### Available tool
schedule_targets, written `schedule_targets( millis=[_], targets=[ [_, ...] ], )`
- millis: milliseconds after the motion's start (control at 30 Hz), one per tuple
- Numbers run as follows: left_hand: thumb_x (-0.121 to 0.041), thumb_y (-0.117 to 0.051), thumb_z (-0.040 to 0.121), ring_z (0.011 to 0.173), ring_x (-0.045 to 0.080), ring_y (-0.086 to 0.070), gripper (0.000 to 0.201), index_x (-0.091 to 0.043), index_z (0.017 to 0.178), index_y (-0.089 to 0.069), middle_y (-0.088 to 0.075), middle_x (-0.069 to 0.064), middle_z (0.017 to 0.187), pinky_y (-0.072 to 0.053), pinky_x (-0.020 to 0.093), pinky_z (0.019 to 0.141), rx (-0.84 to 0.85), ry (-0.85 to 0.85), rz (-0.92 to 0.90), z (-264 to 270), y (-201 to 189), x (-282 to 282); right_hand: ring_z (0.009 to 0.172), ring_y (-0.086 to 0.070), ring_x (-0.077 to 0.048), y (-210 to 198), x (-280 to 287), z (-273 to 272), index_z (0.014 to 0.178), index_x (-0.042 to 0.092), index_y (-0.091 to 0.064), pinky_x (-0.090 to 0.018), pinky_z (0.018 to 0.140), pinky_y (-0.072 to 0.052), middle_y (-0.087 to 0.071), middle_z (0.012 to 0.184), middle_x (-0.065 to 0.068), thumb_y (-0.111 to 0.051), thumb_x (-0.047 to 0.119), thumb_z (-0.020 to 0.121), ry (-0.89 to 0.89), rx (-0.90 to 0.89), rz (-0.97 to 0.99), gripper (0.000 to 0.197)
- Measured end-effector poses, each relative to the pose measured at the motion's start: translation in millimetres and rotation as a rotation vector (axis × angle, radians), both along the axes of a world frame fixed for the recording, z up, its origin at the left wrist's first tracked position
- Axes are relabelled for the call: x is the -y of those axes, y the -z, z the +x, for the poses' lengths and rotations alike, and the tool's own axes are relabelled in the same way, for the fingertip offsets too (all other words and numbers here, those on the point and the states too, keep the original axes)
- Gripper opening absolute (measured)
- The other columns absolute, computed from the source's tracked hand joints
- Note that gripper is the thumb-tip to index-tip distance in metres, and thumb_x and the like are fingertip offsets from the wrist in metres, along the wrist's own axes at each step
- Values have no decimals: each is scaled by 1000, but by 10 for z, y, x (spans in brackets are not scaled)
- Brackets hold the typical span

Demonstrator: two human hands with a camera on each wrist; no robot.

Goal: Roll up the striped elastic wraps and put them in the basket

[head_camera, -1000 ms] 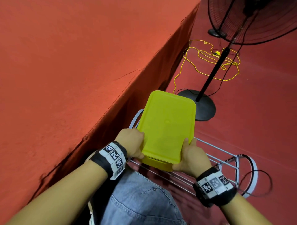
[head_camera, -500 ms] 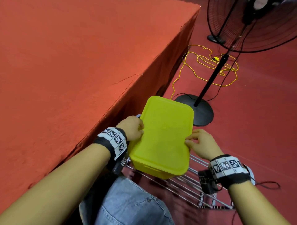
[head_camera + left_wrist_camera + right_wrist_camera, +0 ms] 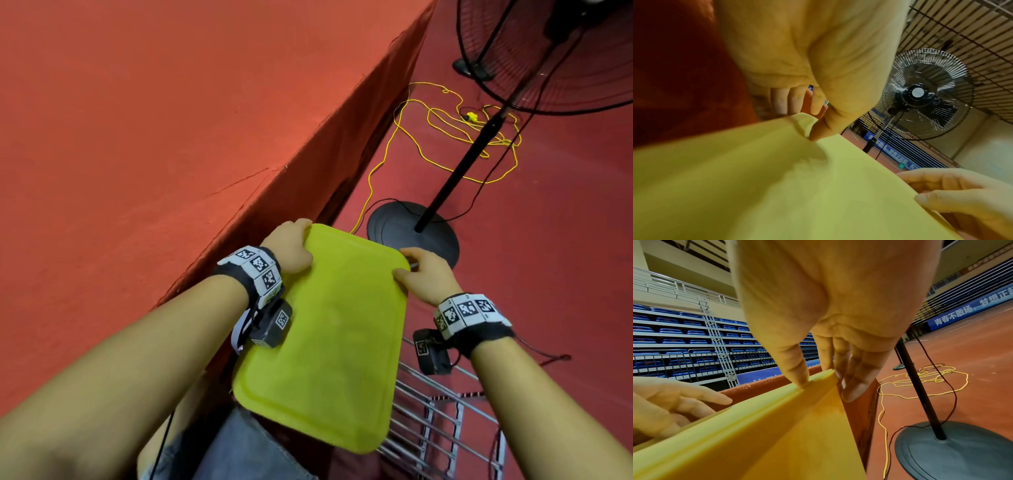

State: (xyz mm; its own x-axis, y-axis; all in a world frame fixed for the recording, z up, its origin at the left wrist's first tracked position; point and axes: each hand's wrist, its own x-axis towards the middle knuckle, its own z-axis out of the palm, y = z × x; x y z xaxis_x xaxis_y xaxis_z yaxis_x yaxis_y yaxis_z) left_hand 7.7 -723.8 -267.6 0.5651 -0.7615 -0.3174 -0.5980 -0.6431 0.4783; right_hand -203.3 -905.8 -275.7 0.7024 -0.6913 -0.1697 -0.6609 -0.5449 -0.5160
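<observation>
A yellow-green lidded basket (image 3: 329, 335) is held low in front of me, beside the red platform; only its flat lid shows in the head view. My left hand (image 3: 291, 250) pinches the lid's far left corner, thumb on top and fingers underneath, and that corner (image 3: 805, 123) bends upward. My right hand (image 3: 421, 270) pinches the far right corner (image 3: 826, 374) the same way. The right wrist view shows the basket's side wall (image 3: 807, 443) below the lid rim. No striped wrap is in view.
A red platform (image 3: 137, 137) fills the left, its edge beside the basket. A black standing fan's base (image 3: 411, 236) and pole (image 3: 459, 171) stand just beyond, with a yellow cord (image 3: 445, 137) looped on the floor. A white wire rack (image 3: 438, 428) lies below on the right.
Both hands have slid from the basket's near end to the far corners of its lid. The basket now sits closer and larger in the head view.
</observation>
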Motion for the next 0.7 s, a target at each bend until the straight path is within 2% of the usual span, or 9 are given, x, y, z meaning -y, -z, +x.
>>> schedule_targets(
  millis=[133,233,300,367,433,533,600,633,700],
  targets=[
    [-24,-51,96,112,29,-57,59,-21,153,-36,-44,7,126,-50,39,93,-6,-29,-21,107,120,198,93,-64,-22,123,186,114,117,14,-72,-30,81,-47,-72,99,-6,-71,31,91,30,31,1,30],
    [-30,-48,102,115,30,-57,44,-20,145,-49,-49,8,126,-47,38,98,-5,-62,-46,182,205,316,72,-60,-13,229,306,113,106,15,-74,-26,71,-44,-68,79,-1,-77,27,88,79,86,73,22],
    [-31,-53,101,118,29,-59,38,-20,138,-59,-58,8,129,-46,37,100,-9,-77,-66,241,228,369,64,-62,-10,280,381,91,103,8,-75,-24,67,-48,-67,71,0,-80,20,85,109,135,189,22],
    [-29,-58,99,115,25,-64,32,-20,128,-68,-69,3,123,-50,36,98,-37,-83,-86,301,220,406,61,-68,-10,294,427,77,105,1,-74,-22,61,-54,-71,69,-5,-79,9,84,157,200,378,23],
    [-25,-61,97,108,22,-66,27,-18,121,-73,-72,3,117,-52,32,91,-66,-113,-94,342,186,436,59,-70,-9,274,444,103,101,-3,-73,-18,56,-54,-72,66,-3,-78,2,84,174,218,494,19],
    [-22,-63,95,101,20,-66,20,-18,110,-77,-73,2,107,-50,27,83,-54,-142,-63,373,138,480,52,-65,-5,239,449,180,91,-1,-73,-17,52,-51,-68,56,3,-78,0,82,163,183,500,10],
    [-17,-60,93,97,21,-67,19,-20,100,-77,-73,1,102,-53,29,81,-58,-115,-47,365,128,504,48,-61,-4,218,453,218,87,2,-71,-19,51,-51,-61,48,8,-76,-1,84,143,153,484,7],
    [-13,-57,92,96,21,-68,21,-21,96,-76,-73,1,100,-55,30,81,-70,-94,-44,356,122,511,50,-61,-6,212,455,231,86,4,-71,-22,53,-52,-58,48,8,-75,-1,85,129,134,469,8],
    [-7,-51,90,97,20,-66,30,-29,93,-72,-71,-1,100,-55,33,87,-113,-57,-44,345,121,541,61,-64,-14,198,451,249,85,9,-71,-28,61,-56,-62,59,2,-73,-2,86,107,116,465,11]
  ],
)
